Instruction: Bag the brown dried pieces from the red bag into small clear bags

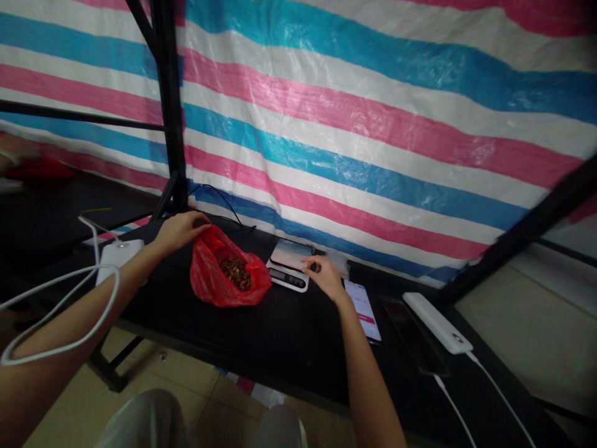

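My left hand (184,228) pinches the upper left rim of a red plastic bag (209,281). The bag lies open on the black table, and small brown pieces (237,274), perhaps nuts or dried food, show inside it. To the right of the bag is a white digital scale (288,279) with a dark display strip and a flat, shiny weighing plate (286,254). My right hand (324,275) hovers at the scale's right side, its thumb and fingertips drawn together near the plate's edge. Whatever those fingers hold is too small to make out.
Right of the scale lie a phone with a lit screen (362,311), a dark phone (415,339) and a white power bank (438,323) with cables. Another white power bank (119,254) sits left, its cable crossing my left forearm. Behind hangs a striped sheet (326,124).
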Demonstrator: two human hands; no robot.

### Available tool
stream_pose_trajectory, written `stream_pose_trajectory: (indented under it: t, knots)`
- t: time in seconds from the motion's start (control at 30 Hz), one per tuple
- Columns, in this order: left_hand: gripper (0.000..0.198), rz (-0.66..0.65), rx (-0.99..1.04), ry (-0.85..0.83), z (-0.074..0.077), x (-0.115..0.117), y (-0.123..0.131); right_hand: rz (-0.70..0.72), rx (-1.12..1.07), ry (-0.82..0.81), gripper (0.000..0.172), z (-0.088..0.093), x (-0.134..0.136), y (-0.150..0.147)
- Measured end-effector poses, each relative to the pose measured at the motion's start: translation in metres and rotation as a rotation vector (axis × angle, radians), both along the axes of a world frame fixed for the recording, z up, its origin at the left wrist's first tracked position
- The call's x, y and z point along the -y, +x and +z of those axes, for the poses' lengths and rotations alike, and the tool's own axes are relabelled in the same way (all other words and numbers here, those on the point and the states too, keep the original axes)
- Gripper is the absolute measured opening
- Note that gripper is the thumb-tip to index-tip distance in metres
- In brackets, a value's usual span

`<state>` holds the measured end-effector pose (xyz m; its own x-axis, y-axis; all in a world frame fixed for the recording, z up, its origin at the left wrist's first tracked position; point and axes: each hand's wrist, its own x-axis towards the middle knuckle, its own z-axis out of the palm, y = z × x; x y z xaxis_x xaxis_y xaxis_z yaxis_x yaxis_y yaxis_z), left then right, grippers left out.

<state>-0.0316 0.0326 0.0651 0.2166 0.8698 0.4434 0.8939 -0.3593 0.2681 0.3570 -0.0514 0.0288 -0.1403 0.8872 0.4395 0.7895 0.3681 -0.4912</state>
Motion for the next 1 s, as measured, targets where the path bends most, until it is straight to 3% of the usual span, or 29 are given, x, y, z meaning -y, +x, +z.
stream_pose_trajectory:
  t: [0.13, 0.23, 0.33, 0.43, 0.53, 0.63, 0.73, 1.0]
  knots:
    - [0.029, -0.156, -0.101, 0.207, 0.005, 0.034, 0.023, -0.001, 0.037, 0.024, 0.027, 0.001, 0.003, -0.002]
    - [0.03, -0.35, -0.172, 0.168, 0.003, 0.071, 0.05, 0.013, 0.043, 0.001, 0.034, 0.0, 0.003, -0.004]
    - [0.029, -0.578, -0.222, 0.072, -0.011, 0.107, 0.083, 0.044, 0.084, 0.023, 0.026, -0.002, 0.003, -0.006]
    - [0.031, -0.673, -0.291, 0.131, -0.036, 0.138, 0.115, 0.044, 0.092, 0.021, 0.028, -0.004, 0.003, -0.008]
    - [0.028, -0.68, -0.327, 0.214, -0.065, 0.16, 0.135, 0.073, 0.095, 0.003, 0.028, -0.003, 0.004, -0.009]
    - [0.025, -0.629, -0.324, 0.212, -0.081, 0.168, 0.138, 0.173, 0.079, -0.022, 0.021, 0.002, 0.008, -0.009]
    - [0.023, -0.586, -0.3, 0.181, -0.083, 0.169, 0.13, 0.225, 0.065, -0.041, 0.018, 0.007, 0.011, -0.01]
    - [0.025, -0.563, -0.254, 0.26, -0.086, 0.173, 0.109, 0.115, 0.256, -0.176, 0.023, 0.013, 0.015, 0.002]
